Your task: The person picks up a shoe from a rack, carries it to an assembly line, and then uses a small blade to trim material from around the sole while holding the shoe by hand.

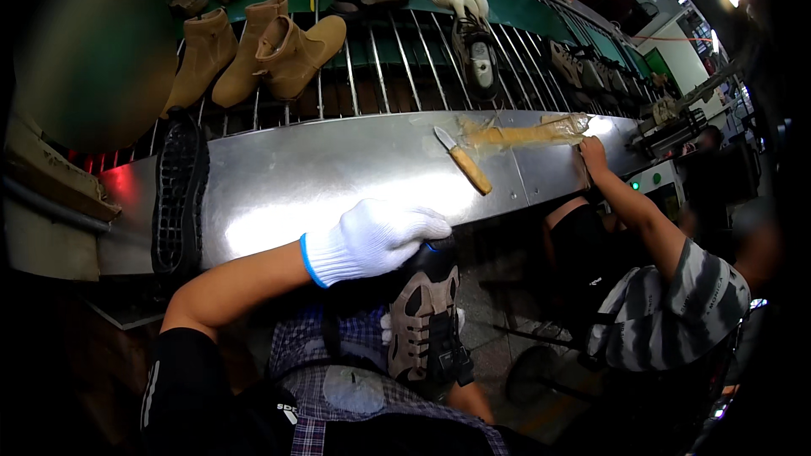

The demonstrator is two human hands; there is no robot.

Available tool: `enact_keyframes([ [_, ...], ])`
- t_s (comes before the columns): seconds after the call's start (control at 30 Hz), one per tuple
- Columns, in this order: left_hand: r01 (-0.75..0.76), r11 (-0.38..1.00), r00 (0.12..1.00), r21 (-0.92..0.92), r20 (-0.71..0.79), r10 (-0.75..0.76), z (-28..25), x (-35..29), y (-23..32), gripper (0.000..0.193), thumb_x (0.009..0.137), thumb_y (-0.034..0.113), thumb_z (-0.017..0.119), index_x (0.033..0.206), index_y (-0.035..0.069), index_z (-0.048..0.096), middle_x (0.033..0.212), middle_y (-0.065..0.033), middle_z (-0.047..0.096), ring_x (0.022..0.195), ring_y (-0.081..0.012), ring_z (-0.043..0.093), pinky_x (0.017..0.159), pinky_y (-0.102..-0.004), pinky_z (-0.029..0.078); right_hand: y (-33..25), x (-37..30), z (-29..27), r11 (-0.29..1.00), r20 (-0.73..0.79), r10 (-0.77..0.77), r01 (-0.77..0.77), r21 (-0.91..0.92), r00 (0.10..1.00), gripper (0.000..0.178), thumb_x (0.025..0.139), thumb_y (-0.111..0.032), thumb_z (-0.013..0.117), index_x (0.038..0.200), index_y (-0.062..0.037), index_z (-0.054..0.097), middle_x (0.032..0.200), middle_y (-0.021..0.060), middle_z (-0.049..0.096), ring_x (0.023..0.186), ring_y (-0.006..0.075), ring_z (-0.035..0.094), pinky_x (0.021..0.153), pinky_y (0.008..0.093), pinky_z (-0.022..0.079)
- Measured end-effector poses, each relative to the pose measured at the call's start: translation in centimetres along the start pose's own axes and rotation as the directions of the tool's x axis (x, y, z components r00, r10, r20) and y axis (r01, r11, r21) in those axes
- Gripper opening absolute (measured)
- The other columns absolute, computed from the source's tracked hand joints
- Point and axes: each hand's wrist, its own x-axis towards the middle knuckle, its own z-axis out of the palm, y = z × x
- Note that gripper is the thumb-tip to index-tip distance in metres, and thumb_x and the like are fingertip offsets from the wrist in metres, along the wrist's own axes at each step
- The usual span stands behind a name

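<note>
On my lap, in front of the apron (308, 329), a taupe and black lace-up shoe (418, 317) points its dark toe toward the metal bench. My left hand (372, 241), in a white knit glove with a blue cuff, is closed over the toe end. Behind the shoe sits my right hand (461, 319), also gloved in white; only bits of its fingers show at the shoe's sides, wrapped round it, and the palm is hidden. A knife (469, 171) with a wooden handle lies on the bench beyond. At the bench's left rests a black shoe sole (179, 198), tread showing.
The metal bench (338, 160) borders a roller conveyor (380, 59) carrying tan boots (291, 55) and dark shoes (583, 67). Across it, a co-worker's gloved hand (460, 2) holds a shoe (480, 59). Another person's hand (593, 154) touches brown tape (524, 133) on the right.
</note>
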Motion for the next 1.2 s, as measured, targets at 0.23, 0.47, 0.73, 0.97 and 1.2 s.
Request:
enact_keyframes([
  [0.23,-0.046,0.999,0.998,0.003,0.044,0.046,-0.8,-1.1,2.1,0.05,0.086,-0.004,0.068,0.136,0.001,0.066,0.138,-0.0211,0.068,0.128,-0.0378,0.067,0.111,-0.0411,0.055,-0.4,-0.5,-1.6,0.999,-0.05,-0.04,0.039,-0.025,0.998,0.126,0.08,-0.079,0.079,0.163,0.0035,0.034,0.154,0.0332,0.051,0.136,0.0449,0.059,0.11,0.0573,0.055],
  [0.47,0.287,0.951,0.957,-0.117,0.078,-0.279,-1.6,-2.6,2.3,0.062,0.086,-0.003,0.064,0.147,0.004,0.062,0.144,-0.0211,0.066,0.133,-0.0361,0.065,0.117,-0.0413,0.051,-0.7,-0.5,0.3,0.965,-0.224,-0.096,0.035,-0.26,0.97,0.124,0.081,-0.082,0.075,0.163,0.0021,0.035,0.154,0.0338,0.05,0.137,0.0453,0.058,0.114,0.0572,0.052],
  [0.73,0.458,0.793,0.889,-0.402,0.225,-0.4,-0.2,-4.1,1.6,0.069,0.089,0.001,0.065,0.157,0.003,0.053,0.154,-0.0206,0.061,0.142,-0.0307,0.06,0.121,-0.0402,0.047,0.4,-0.1,-2.0,0.993,0.063,-0.114,0.115,-0.02,0.991,0.117,0.087,-0.084,0.064,0.161,0.0019,0.038,0.152,0.0324,0.053,0.135,0.0446,0.059,0.111,0.0575,0.053],
  [0.97,0.452,0.851,0.889,-0.266,0.212,-0.406,0.8,-5.6,3.3,0.078,0.09,0.01,0.07,0.163,0.003,0.043,0.162,-0.0244,0.051,0.149,-0.0337,0.053,0.125,-0.0409,0.042,1.6,-0.3,0.2,0.986,0.062,-0.106,0.097,0.136,0.992,0.111,0.093,-0.083,0.058,0.16,0.004,0.039,0.15,0.0308,0.055,0.132,0.0434,0.061,0.109,0.0541,0.055],
  [1.2,0.466,0.782,0.884,-0.414,0.247,-0.396,2.9,-7.6,4.5,0.093,0.092,0.005,0.066,0.173,0.012,0.02,0.157,-0.0276,0.055,0.137,-0.0385,0.064,0.116,-0.0403,0.051,1.8,-1.7,0.8,0.994,0.017,-0.106,0.105,0.016,0.994,0.106,0.095,-0.08,0.056,0.159,0.0035,0.041,0.148,0.0288,0.057,0.129,0.0412,0.062,0.107,0.0523,0.056],
])
